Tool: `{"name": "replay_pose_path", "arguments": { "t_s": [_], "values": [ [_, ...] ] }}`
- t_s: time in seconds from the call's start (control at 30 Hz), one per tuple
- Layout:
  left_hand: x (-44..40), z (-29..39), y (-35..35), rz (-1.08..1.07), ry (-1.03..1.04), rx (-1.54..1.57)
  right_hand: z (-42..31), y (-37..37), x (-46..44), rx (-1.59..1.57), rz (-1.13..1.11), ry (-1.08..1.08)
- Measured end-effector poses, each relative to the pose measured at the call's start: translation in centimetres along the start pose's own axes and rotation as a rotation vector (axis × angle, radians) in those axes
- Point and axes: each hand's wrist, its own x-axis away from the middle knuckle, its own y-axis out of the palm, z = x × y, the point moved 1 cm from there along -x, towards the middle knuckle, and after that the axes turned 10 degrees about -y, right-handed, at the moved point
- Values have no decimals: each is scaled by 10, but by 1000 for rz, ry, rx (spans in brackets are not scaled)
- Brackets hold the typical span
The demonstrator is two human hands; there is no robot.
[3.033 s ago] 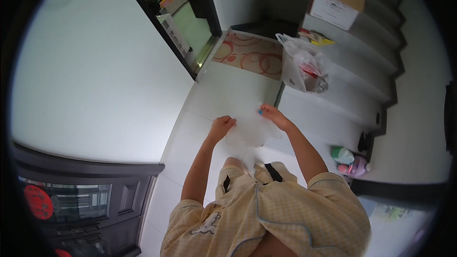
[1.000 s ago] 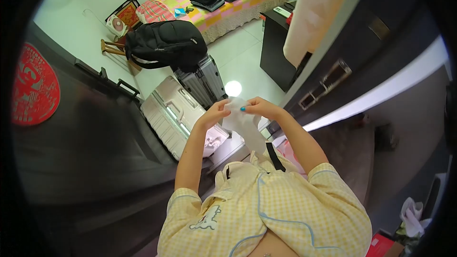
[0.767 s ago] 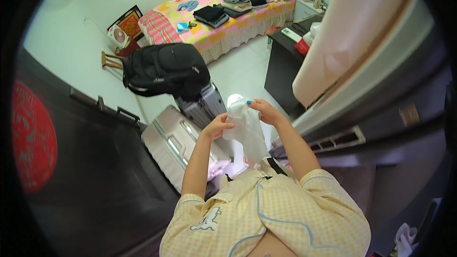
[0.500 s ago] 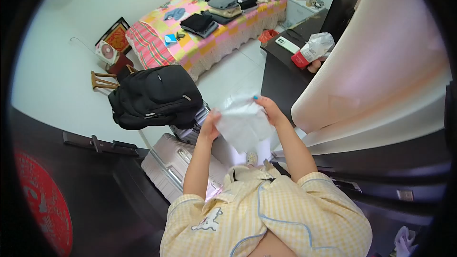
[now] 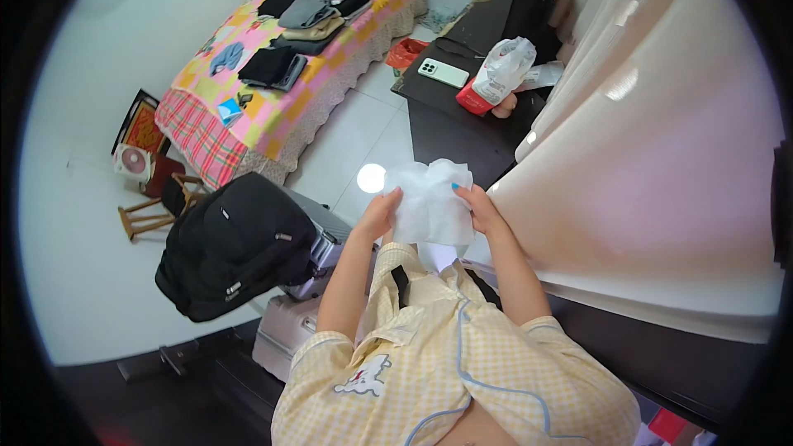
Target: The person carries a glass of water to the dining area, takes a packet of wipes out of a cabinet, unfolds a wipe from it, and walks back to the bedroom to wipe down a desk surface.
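A thin white tissue (image 5: 432, 206), soft and slightly see-through, is stretched between my two hands in front of my waist. My left hand (image 5: 382, 213) pinches its left edge, thumb on top. On the opposite edge my right hand (image 5: 481, 208) grips it with a blue-nailed thumb on the near face. The fingers behind the tissue are hidden. Its upper edge is uneven and creased, and its lower edge hangs above my yellow checked clothing.
A black backpack (image 5: 239, 248) rests on a silver suitcase at left, with a pink suitcase (image 5: 281, 332) nearer me. Ahead, a bed (image 5: 264, 128) bears folded clothes. The dark desk (image 5: 450, 136) at right holds a phone (image 5: 443, 73) and a bagged red package (image 5: 496, 78). A curtain (image 5: 644, 173) hangs beside it.
My view has turned to the right and I have moved forward, nearer the desk. The tissue, hanging in a longer point before, now looks more compact. Both hands still hold it.
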Motion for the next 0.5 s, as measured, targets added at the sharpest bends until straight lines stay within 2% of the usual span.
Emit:
{"name": "replay_pose_path", "arguments": {
  "t_s": [0.1, 0.27, 0.33, 0.4, 0.47, 0.5],
  "values": [
    [-26, 38, -9, 37, -12, -246, -1, -13, -21, 77, -13, -60],
    [-54, 129, -33, 25, 86, -239, -28, -1, -91, 297, 152, -117],
    [-65, 169, -54, -102, 163, -308, -31, 3, -135, 231, -79, -270],
    [-73, 213, -65, -156, 162, -298, -43, 24, -177, 267, -80, -275],
    [-72, 255, -74, -377, 337, -408, -56, 48, -216, 383, -188, -353],
    [-75, 271, -85, -372, 345, -401, -59, 61, -235, 389, -197, -349]
  ]
}}
